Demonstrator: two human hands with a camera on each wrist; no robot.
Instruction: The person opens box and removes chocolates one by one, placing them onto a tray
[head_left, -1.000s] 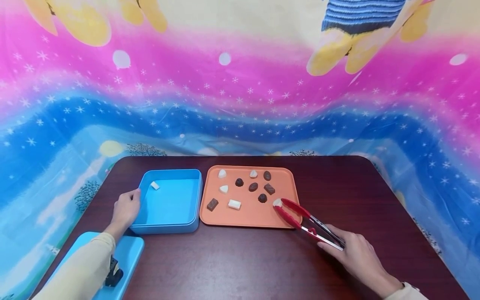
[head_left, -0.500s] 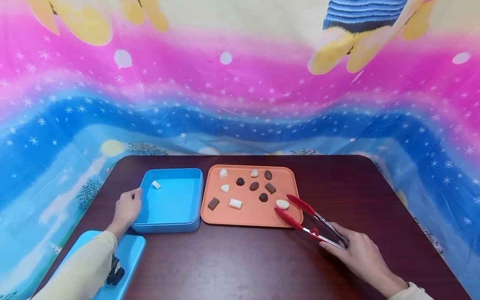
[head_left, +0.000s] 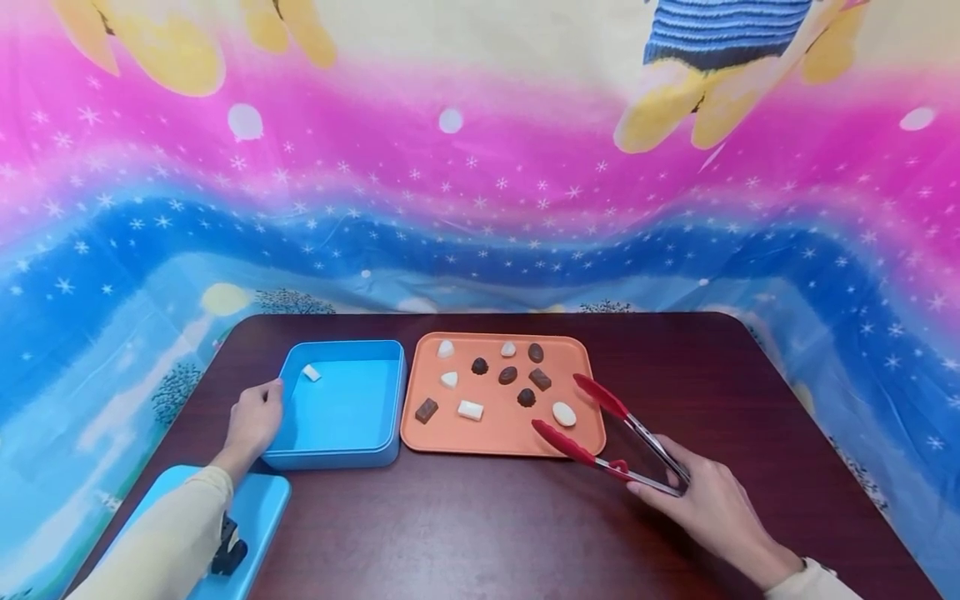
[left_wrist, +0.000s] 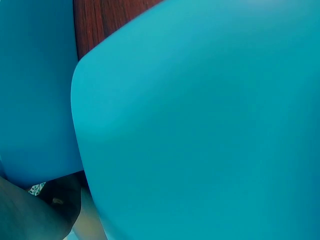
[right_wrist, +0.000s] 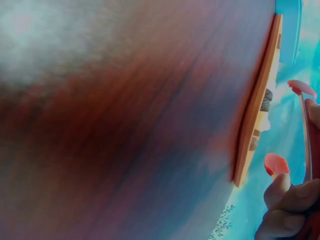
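My right hand (head_left: 716, 512) grips a pair of tongs (head_left: 651, 450) with red tips and metal arms. Its arms are spread wide over the right side of an orange tray (head_left: 502, 437). Between the red tips lies a white oval chocolate (head_left: 564, 414), apart from both. In the right wrist view, fingers (right_wrist: 282, 220) curl at the tongs, whose red tips stand apart. At the left, my left hand (head_left: 255, 421) holds the left wall of an open blue box (head_left: 330, 458). Inside that box, near its back left corner, rests one small white piece (head_left: 311, 372).
Several dark chocolates, such as a brown block (head_left: 426, 410), and white ones, such as a white bar (head_left: 470, 410), lie about the tray. A blue lid (head_left: 258, 508) lies under the left forearm. A printed cloth (head_left: 480, 208) hangs behind the dark wooden table (head_left: 420, 525).
The tongs have let go of the white oval chocolate and spread wider around it. That chocolate has tipped down onto the tray and turned slightly. My left hand stays at the box.
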